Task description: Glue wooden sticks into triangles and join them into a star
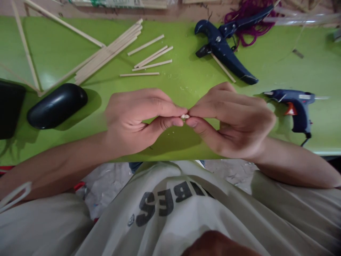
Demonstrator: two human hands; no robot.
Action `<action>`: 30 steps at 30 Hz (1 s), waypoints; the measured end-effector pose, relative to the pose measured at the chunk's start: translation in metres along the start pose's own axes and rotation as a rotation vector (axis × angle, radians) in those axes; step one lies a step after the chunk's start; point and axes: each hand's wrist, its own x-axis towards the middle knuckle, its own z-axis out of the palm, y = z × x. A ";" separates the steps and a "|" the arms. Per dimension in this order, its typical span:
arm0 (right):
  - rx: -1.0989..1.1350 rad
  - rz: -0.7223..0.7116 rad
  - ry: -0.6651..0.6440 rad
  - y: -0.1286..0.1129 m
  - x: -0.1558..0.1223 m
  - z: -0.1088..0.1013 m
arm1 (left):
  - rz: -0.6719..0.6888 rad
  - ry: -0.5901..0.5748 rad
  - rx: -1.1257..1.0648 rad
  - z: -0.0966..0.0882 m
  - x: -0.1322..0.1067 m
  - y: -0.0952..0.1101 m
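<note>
Head view: left hand [138, 121] and right hand [234, 121] meet below the cutter [223, 49]. Each closes thumb and forefinger tips on one tiny pale bit [184, 116], held above the near edge of the table [186, 81]. So small a piece seems best held with light, even pressure from the pads and steady wrists, lest it slip or crumble.

Counts:
- one bit
- one cutter
- one glue gun [295, 106], right of and below the cutter
- five short sticks [151, 65] left of the cutter, and one more under it
- one black case [57, 105], far left of the cutter

The long sticks [106, 57] beyond them lie too bunched to count.
</note>
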 end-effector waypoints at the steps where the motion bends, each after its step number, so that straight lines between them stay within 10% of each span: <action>1: 0.002 -0.002 0.000 0.000 0.000 0.000 | 0.035 0.013 -0.014 0.001 0.000 -0.002; 4: 0.012 0.002 -0.002 0.001 0.000 0.001 | 0.241 0.094 -0.091 0.005 0.000 -0.009; 15: 0.029 0.023 0.033 -0.002 -0.001 0.003 | -0.206 0.179 -0.603 0.024 0.003 0.009; 21: 0.316 0.369 0.038 0.008 0.001 -0.002 | -0.258 0.170 -0.564 0.024 0.016 0.009; 30: 0.522 0.320 0.055 0.032 0.000 0.003 | -0.287 0.127 -0.487 0.017 0.037 0.007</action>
